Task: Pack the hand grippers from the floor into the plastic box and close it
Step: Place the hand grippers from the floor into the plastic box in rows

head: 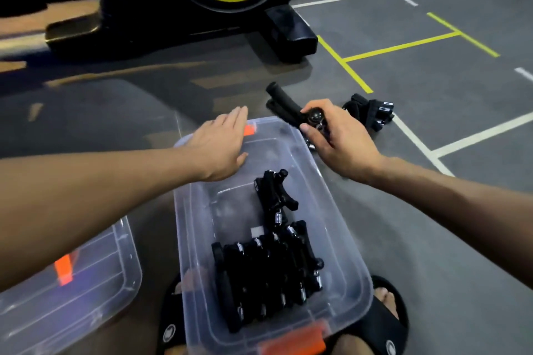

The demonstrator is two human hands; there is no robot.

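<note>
My right hand (336,135) is closed around 1 hand gripper (291,108) by its knob end, just past the plastic box (196,239) rim. My left hand (222,144) is flat and open on the far rim. It should handle stiff and light; the rubbery handles look safest to grasp.

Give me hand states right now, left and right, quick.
Left hand: open, palm down, holding nothing, over the plastic box's far rim.
Right hand: closed on a hand gripper, beside the box's far right corner.
</note>
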